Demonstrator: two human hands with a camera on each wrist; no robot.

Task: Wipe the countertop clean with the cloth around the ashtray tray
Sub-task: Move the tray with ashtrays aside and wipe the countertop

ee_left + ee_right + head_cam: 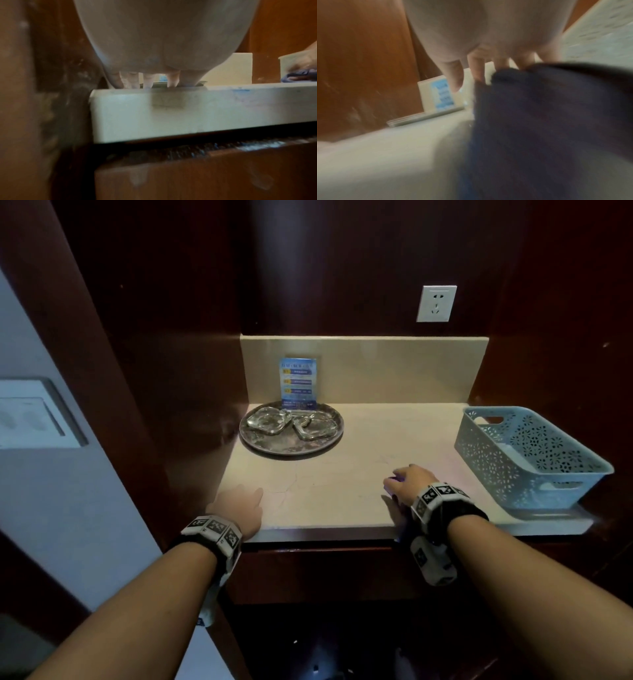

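Note:
The beige countertop (pixel 342 460) carries a round metal tray (pixel 291 451) at its back left, with two glass ashtrays (pixel 265 421) on it. My right hand (pixel 409 482) is near the front edge, right of centre. It grips a dark blue cloth (pixel 394 478), which is bunched under the palm and pressed on the stone. The right wrist view is blurred and the cloth (pixel 547 121) fills its lower right below my fingers (pixel 477 71). My left hand (pixel 241 503) lies flat on the front left corner holding nothing, its fingers (pixel 147 81) straight on the stone.
A blue printed card (pixel 298 383) stands against the backsplash behind the tray. A light blue perforated basket (pixel 527 453) takes up the right end of the counter. Dark wood panels (pixel 191 405) close in the left side and back, and a wall socket (pixel 436 303) sits above.

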